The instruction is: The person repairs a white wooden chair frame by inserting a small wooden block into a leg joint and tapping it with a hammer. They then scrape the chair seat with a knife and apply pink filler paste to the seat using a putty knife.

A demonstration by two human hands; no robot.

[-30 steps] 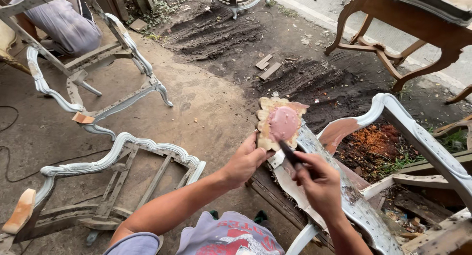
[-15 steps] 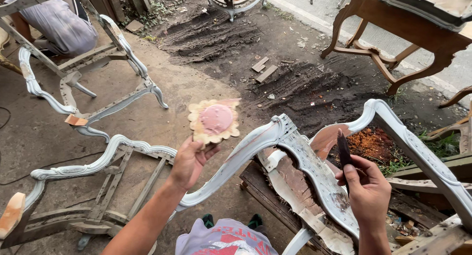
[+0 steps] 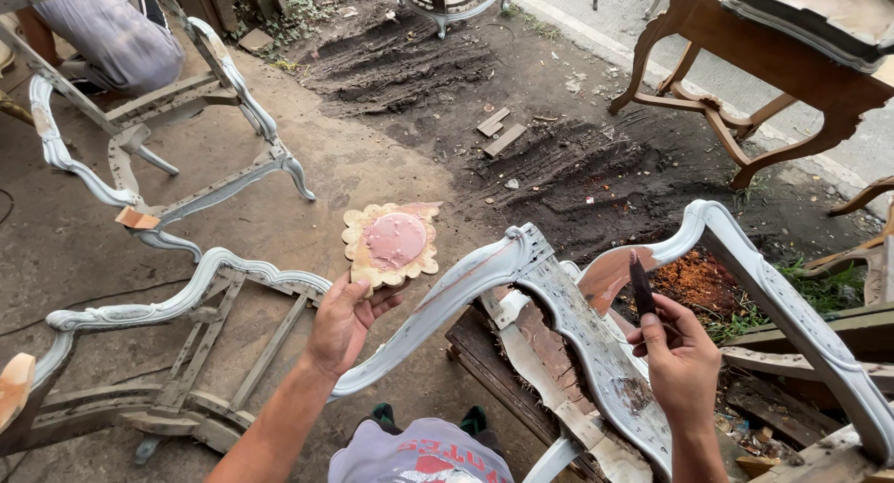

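Left hand has pulled the carved pink ornament off the chair frame, held out left; right hand w/ dark tool drew back.

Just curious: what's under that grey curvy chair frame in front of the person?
Under the chair frame lie dark wooden planks on bare dirt, with the person's shoes nearby. Anything further beneath the frame is covered.

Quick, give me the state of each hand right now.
Left hand: closed on the carved ornament with the pink centre, held up.
Right hand: closed around a dark tool, blade pointing up.
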